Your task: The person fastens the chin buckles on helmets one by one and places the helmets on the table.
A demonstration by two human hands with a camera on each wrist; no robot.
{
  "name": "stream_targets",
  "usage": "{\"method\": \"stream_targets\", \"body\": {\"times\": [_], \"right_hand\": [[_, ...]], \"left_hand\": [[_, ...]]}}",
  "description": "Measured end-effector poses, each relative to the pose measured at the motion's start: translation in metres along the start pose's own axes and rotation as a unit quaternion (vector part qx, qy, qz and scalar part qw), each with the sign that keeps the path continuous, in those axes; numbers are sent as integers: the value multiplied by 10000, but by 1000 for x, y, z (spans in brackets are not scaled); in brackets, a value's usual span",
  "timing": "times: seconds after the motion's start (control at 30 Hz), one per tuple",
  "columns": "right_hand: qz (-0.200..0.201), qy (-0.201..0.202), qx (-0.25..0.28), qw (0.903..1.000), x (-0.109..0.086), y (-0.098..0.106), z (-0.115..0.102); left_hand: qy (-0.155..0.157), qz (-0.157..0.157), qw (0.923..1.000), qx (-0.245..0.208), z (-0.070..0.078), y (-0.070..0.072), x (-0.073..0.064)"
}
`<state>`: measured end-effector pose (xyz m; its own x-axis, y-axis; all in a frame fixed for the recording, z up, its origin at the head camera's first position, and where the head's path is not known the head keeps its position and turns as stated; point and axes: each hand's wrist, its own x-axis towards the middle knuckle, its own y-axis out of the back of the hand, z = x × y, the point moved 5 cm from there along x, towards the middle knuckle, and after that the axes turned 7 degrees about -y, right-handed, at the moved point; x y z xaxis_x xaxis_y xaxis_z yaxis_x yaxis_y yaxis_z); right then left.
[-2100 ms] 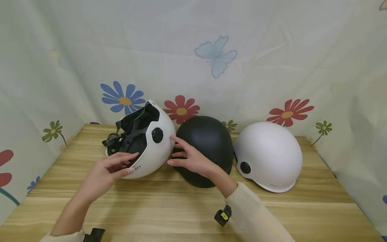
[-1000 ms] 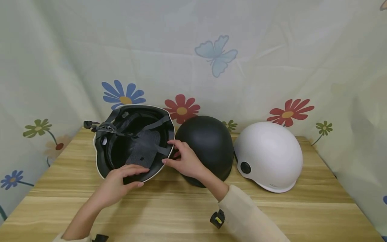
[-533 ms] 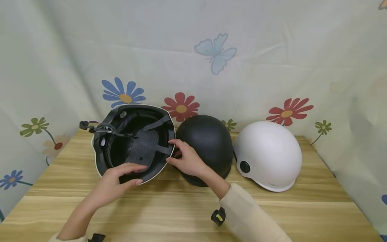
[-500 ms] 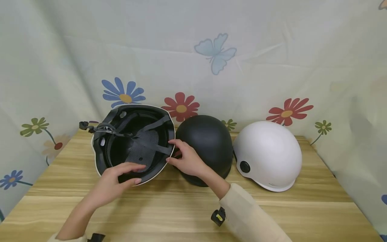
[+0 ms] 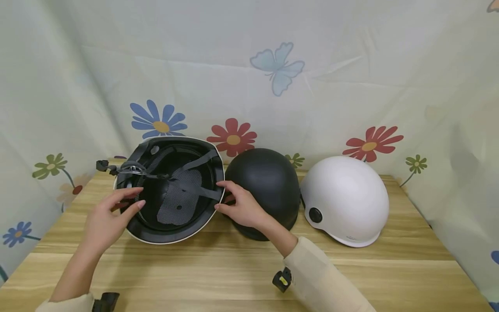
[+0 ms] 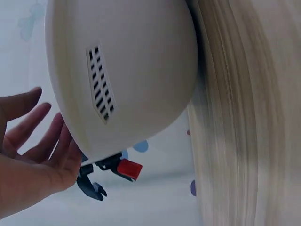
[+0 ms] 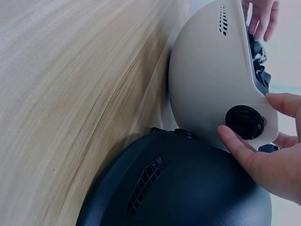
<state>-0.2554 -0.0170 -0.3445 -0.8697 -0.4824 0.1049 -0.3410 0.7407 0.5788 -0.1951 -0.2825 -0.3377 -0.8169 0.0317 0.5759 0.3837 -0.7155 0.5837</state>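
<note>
My right hand [image 5: 243,208] pinches the rim of the upturned white helmet [image 5: 183,203] at 3 o'clock; my left hand [image 5: 103,221] lies relaxed at 9 o'clock, its lower fingers mostly hidden in the head view. My right wrist covers part of the black helmet [image 5: 265,184], 3 o'clock from the upturned one; a 2nd white helmet [image 5: 347,195] sits beyond, its inside out of sight. Both sleeves [image 5: 327,277] are cut off. All 3 helmets sit on a wood-grain table [image 5: 218,277], a flowered curtain [image 5: 351,52] at 12 o'clock.

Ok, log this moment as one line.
left hand: at left rim, upturned white helmet; right hand: pinches its right rim; black helmet, second white helmet: dome up
</note>
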Motion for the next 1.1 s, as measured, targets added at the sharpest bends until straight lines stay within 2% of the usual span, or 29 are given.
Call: {"method": "stream_targets", "body": {"times": [0.1,0.2,0.33,0.5,0.83,1.1], "right_hand": [[-25,-28,2,10000,1,0,1],[-38,-37,-15,10000,1,0,2],[-45,-22,7,10000,2,-1,3],[-103,-50,156,9998,2,-2,4],[-180,-47,301,9994,1,-1,6],[-187,-21,383,9991,2,-1,7]], "left_hand": [[444,455,9979,-91,-10,9,4],[802,919,9924,-126,-17,15,9],[1071,1314,9855,-32,-22,20,13],[1265,1255,9840,-11,-31,20,14],[1078,1011,9890,56,-36,18,16],[1195,916,9878,-386,-39,18,19]]}}
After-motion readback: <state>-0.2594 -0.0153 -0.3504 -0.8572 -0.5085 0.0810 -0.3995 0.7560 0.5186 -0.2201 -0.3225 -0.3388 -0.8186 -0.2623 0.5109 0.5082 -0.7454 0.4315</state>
